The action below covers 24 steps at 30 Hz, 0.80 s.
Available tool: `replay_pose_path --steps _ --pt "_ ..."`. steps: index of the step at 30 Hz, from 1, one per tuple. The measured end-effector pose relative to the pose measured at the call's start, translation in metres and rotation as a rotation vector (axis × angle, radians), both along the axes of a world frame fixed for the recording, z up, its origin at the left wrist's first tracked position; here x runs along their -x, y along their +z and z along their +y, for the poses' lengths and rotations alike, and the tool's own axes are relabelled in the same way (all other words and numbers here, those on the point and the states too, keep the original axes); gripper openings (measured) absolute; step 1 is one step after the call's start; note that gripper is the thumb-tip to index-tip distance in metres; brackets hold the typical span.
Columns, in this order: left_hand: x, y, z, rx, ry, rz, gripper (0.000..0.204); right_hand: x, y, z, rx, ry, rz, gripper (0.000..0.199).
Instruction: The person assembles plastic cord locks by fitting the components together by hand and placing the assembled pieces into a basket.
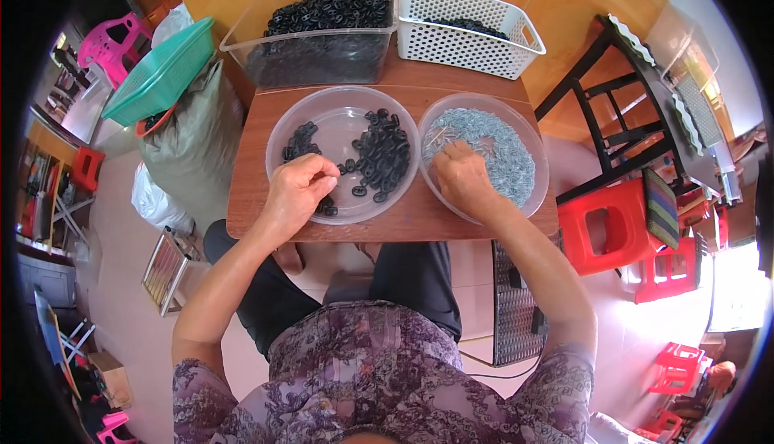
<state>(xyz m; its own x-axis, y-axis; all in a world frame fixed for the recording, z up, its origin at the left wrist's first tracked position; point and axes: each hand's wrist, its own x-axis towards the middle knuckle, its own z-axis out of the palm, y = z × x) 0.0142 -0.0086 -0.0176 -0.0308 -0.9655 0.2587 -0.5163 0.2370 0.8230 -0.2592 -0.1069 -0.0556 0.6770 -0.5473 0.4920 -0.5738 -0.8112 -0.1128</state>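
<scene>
Round clear-plastic bowl point(332, 125), frame centre: smooth black oval pieces point(383, 154), loosely heaped. Left hand point(298, 190) over it, thumb and fingers together; hold on a piece unclear. Similar bowl point(541, 144), right of centre: slim translucent bluish slivers point(504, 154); right hand point(466, 179) among them, fingertips hidden, closure cannot be told.

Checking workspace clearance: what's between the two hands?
Head view: between left hand and right hand lie small black oval pieces in the left clear bowl, then that bowl's right wall and the left wall of the right clear bowl.
</scene>
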Motion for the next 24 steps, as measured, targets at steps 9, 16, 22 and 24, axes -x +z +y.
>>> replay_pose_path --steps 9,16,22,24 --pt "-0.002 -0.008 0.009 0.013 0.015 0.023 0.008 -0.007 0.007 0.0 0.091 0.013 0.166 0.005" --pt "-0.006 -0.009 0.013 0.055 0.096 -0.024 0.008 -0.008 0.006 -0.004 0.136 0.001 0.31 0.006" --pt "-0.01 -0.011 0.023 0.072 0.106 0.057 0.007 -0.007 0.005 -0.004 0.06 -0.036 0.267 0.009" --pt "-0.014 -0.015 0.026 0.077 0.124 0.08 0.007 -0.009 0.008 -0.002 0.047 -0.027 0.306 0.012"
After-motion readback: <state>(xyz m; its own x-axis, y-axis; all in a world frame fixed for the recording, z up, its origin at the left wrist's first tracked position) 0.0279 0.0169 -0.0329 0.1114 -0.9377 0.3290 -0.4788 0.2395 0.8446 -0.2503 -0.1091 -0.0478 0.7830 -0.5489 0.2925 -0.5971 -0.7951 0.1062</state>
